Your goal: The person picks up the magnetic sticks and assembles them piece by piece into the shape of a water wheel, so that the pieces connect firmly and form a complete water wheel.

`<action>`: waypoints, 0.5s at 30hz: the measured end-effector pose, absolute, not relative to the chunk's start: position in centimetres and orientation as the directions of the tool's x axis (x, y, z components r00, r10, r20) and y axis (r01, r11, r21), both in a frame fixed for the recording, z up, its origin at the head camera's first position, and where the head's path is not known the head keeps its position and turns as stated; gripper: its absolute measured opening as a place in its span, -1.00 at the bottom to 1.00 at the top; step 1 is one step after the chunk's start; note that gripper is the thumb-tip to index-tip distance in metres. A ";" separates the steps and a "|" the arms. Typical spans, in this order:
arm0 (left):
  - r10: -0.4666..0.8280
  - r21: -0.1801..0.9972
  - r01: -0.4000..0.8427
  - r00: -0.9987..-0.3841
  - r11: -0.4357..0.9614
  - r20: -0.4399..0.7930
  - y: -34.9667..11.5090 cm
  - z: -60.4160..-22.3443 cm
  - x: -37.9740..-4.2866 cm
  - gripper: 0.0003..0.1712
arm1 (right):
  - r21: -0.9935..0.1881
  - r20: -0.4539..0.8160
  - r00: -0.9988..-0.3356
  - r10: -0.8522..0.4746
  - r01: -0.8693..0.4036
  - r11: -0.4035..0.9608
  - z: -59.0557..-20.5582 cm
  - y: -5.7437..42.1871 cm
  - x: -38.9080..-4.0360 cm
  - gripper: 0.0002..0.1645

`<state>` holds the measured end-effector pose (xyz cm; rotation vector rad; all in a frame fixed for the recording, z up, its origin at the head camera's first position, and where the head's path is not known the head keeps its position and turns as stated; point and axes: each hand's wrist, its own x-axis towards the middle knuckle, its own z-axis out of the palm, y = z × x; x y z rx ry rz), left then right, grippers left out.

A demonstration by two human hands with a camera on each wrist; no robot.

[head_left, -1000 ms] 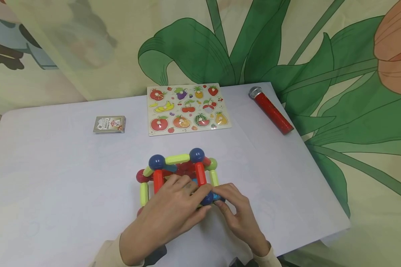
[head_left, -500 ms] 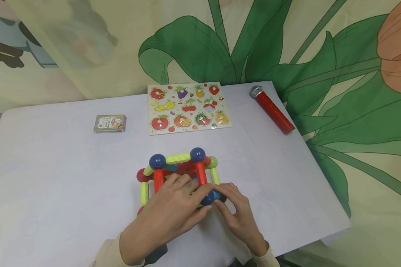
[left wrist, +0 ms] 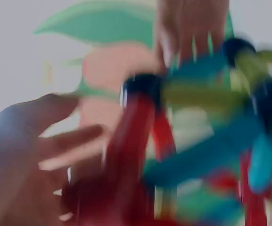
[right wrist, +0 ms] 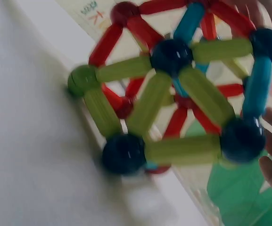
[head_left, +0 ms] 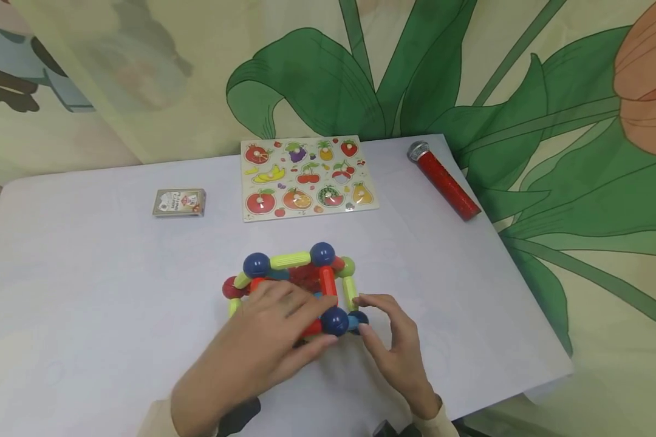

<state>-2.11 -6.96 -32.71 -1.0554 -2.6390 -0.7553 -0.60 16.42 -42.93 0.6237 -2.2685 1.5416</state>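
Observation:
A magnetic stick-and-ball frame [head_left: 290,260] stands on the table, made of red, yellow-green and blue rods joined by coloured balls. My left hand [head_left: 257,328] lies over its near left part, covering several rods; its thumb and fingers are spread near the dark blue ball [head_left: 335,321]. In the left wrist view that hand [left wrist: 18,141] is blurred beside a red rod [left wrist: 128,132]. My right hand [head_left: 399,346] is at the near right corner, thumb and forefinger parted around a short blue rod [head_left: 353,322]. The right wrist view shows the frame's yellow-green side [right wrist: 183,149] up close.
A fruit puzzle board [head_left: 310,179] lies at the back of the white table [head_left: 87,291]. To its left is a boxed deck of playing cards [head_left: 179,203]. A red microphone [head_left: 443,181] lies near the right edge. Behind hangs a leaf-patterned cloth [head_left: 317,79].
My left hand has drawn back leftward, uncovering the near blue ball and part of a red rod. My right thumb and forefinger have parted from the corner. The frame stays in place.

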 end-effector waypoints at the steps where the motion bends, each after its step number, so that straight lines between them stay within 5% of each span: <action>1: 0.538 0.411 0.667 -0.745 0.622 0.394 -7.9 -32.7 -2.0 -0.55 | -0.796 0.485 -0.863 -0.144 -0.503 0.337 -43.0 16.6 -0.7 -0.47; 5: 0.293 0.501 0.501 -0.850 0.706 0.437 -12.6 -33.8 -1.2 -0.62 | -0.832 0.321 -0.941 -0.108 -0.335 0.442 -43.7 17.8 -0.7 -0.56; 8: 0.162 0.575 0.299 -0.947 0.761 0.277 -15.4 -36.1 -0.1 -0.48 | -0.866 0.132 -0.973 -0.189 -0.205 0.455 -44.5 18.7 -0.6 -0.59; 12: 0.152 0.633 0.134 -0.988 0.763 0.026 -16.0 -39.0 1.6 -0.30 | -0.907 -0.040 -0.957 -0.287 -0.086 0.412 -45.2 19.2 -0.4 -0.57; 15: 0.192 0.661 0.163 -0.981 0.732 0.029 -15.2 -40.2 2.0 -0.37 | -0.916 -0.066 -0.955 -0.290 -0.057 0.397 -45.4 19.0 -0.4 -0.58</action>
